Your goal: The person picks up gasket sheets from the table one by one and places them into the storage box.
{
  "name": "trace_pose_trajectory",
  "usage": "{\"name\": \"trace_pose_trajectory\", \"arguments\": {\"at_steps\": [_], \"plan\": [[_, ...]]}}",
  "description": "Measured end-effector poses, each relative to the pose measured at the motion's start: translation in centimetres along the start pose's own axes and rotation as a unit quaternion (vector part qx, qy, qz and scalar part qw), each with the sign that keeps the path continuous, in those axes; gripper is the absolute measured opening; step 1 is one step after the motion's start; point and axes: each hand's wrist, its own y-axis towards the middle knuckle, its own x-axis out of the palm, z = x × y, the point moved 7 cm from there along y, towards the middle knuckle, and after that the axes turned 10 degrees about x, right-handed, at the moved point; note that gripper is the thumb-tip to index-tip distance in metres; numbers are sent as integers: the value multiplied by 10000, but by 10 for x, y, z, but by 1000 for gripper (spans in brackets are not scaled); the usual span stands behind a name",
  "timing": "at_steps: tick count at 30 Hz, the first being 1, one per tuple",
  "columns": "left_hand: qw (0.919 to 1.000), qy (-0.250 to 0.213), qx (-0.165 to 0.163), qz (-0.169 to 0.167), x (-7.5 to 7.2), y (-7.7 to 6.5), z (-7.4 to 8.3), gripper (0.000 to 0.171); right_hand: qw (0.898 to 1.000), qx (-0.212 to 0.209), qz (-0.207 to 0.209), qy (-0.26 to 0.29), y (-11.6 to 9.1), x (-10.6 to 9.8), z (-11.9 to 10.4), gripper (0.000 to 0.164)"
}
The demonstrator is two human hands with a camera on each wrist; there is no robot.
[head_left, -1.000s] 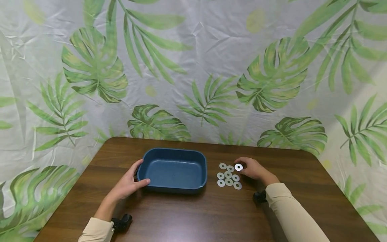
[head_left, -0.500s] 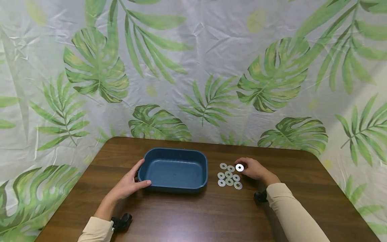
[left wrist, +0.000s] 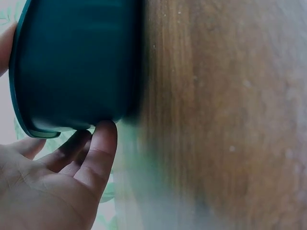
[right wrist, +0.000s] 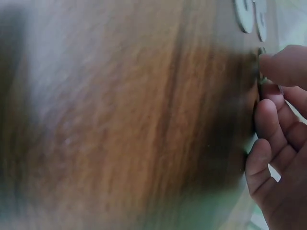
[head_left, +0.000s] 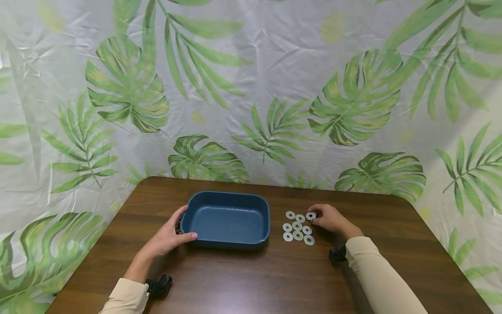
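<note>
Handling a single washer (head_left: pixel 307 216) appears to be the step in hand. It sits between the thumb and fingers of the right hand (head_left: pixel 331 219), right of centre in the lower half of the head view. Gap between those fingertips: narrow, the washer apparently pinched by its edges. Whether it touches the table (head_left: pixel 235 279) cannot be told; nor, from this moment, whether it is being picked up or set down. The right wrist view shows the fingers bent close to the table, the washer mostly hidden.

Eight other washers (head_left: pixel 294 226) lie flat in a loose cluster, to the left of and below the pinched one in the frame, some nearly touching. The tub (head_left: pixel 227 224) stands upright at lower centre, left of the cluster and apart from it. The left hand (head_left: pixel 167 237) grips its left end, thumb at the near rim, fingers against the outside wall.

Judgement: the next move calls for a firm fingertip hold if lifting, or a clean release if placing, without nudging the cluster; the left hand need only steady the tub.
</note>
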Motion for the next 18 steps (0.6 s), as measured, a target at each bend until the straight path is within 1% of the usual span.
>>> {"name": "trace_pose_trajectory", "arguments": {"at_steps": [4, 8, 12, 18], "plan": [[10000, -28, 1, 33, 0, 1, 0, 94, 9998, 125, 54, 164, 2, -4, 3, 29], [10000, -15, -3, 30, 1, 0, -1, 94, 9988, 224, -12, 445, 1, -10, 1, 32], [10000, -5, -24, 22, 0, -2, -2, 95, 9972, 144, -59, 728, 3, -20, -14, 36], [9999, -133, 11, 11, 1, -3, 0, 94, 9953, -57, -232, 941, 4, -30, -48, 40]]}}
